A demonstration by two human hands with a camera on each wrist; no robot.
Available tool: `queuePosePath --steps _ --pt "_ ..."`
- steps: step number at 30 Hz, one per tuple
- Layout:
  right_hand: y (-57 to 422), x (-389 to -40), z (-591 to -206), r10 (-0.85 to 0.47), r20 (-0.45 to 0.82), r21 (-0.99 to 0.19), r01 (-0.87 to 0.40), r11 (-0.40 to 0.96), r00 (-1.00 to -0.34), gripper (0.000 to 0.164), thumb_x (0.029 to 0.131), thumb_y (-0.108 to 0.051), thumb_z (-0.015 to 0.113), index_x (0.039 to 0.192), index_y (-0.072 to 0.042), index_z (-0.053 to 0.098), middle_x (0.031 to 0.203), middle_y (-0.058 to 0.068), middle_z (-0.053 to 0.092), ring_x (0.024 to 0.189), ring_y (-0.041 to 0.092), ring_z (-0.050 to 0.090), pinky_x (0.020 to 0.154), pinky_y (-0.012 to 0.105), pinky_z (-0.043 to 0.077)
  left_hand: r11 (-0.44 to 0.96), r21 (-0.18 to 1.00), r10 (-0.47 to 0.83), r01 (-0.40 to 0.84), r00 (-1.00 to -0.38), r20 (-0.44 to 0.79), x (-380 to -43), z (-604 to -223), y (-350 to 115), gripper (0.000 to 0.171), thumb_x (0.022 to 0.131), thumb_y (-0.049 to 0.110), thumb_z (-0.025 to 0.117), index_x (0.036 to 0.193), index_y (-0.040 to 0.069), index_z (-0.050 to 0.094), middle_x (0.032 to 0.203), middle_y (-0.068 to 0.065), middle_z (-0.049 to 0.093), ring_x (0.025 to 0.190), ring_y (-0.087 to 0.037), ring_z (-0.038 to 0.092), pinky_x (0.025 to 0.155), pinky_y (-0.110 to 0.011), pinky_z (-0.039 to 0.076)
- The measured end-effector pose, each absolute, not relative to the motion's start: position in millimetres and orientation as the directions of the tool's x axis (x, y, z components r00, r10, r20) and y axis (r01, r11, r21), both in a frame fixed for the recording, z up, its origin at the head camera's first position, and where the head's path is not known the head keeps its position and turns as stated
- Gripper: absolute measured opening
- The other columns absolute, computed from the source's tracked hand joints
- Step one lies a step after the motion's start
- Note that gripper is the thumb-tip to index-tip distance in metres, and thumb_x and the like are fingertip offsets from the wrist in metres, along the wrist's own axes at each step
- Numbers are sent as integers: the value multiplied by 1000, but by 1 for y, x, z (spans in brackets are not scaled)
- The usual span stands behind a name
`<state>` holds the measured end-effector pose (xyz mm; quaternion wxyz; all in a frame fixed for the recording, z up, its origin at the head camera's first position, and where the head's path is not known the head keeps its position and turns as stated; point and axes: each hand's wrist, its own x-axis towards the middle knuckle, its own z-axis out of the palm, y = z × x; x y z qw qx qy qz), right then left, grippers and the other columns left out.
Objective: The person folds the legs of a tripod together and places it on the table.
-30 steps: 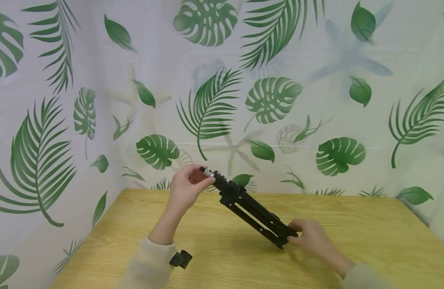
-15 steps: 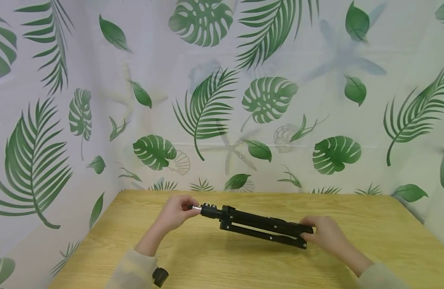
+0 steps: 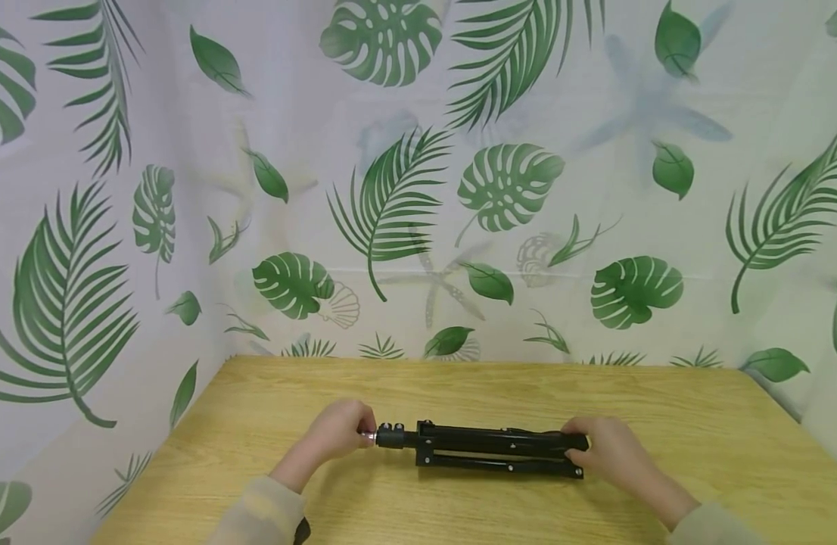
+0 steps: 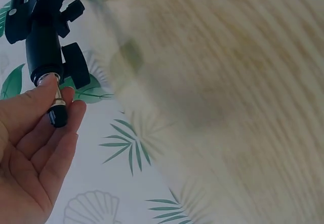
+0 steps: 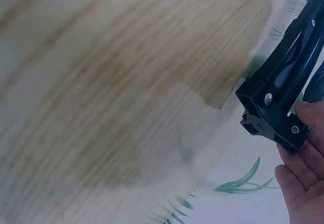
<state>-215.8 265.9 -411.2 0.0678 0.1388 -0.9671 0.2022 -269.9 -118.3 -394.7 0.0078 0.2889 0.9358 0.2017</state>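
A folded black tripod stand (image 3: pixel 493 440) lies nearly level, close over the wooden table in the head view, its legs gathered to the right. My left hand (image 3: pixel 341 430) pinches the silver, black-tipped post at its left end. The left wrist view shows thumb and fingers of that hand (image 4: pixel 40 133) on the post (image 4: pixel 58 102), below a black collar with knobs (image 4: pixel 76 64). My right hand (image 3: pixel 605 446) grips the leg end on the right. In the right wrist view, the fingers (image 5: pixel 304 168) hold the black leg end (image 5: pixel 273 112) with its screws.
The wooden table (image 3: pixel 391 515) runs back to a pale curtain (image 3: pixel 418 227) printed with green leaves, which also closes off the left side. A dark piece (image 3: pixel 302 530) shows at the left sleeve.
The tripod stand has come down from a steep tilt to nearly level, its left end dropping most. Both hands have kept hold, the left one moving lower.
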Motion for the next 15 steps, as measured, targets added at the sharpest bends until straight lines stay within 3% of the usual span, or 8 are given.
queuePosePath --steps 3,7,15 --pt "263 -215 -412 -227 166 -381 -275 883 -960 26 68 -11 74 93 -6 66 88 7 65 55 10 56 61 34 48 755 392 539 526 -838 85 -269 -398 -118 11 71 5 72 76 5 63 70 0 58 63 -11 53 58 -27 45" --pt "261 -214 -411 -225 153 -381 -267 885 -962 26 68 -11 74 93 -6 66 89 6 65 67 14 60 62 35 49 764 385 532 518 -843 77 -268 -400 -119 10 71 5 73 76 6 64 71 -1 59 63 -11 53 58 -27 45" --pt "260 -214 -411 -235 163 -367 -280 887 -958 26 68 -11 74 92 -6 66 88 7 65 70 18 61 62 35 49 770 376 527 516 -846 81 -268 -403 -120 10 71 6 73 76 6 65 71 0 59 64 -11 54 58 -27 45"
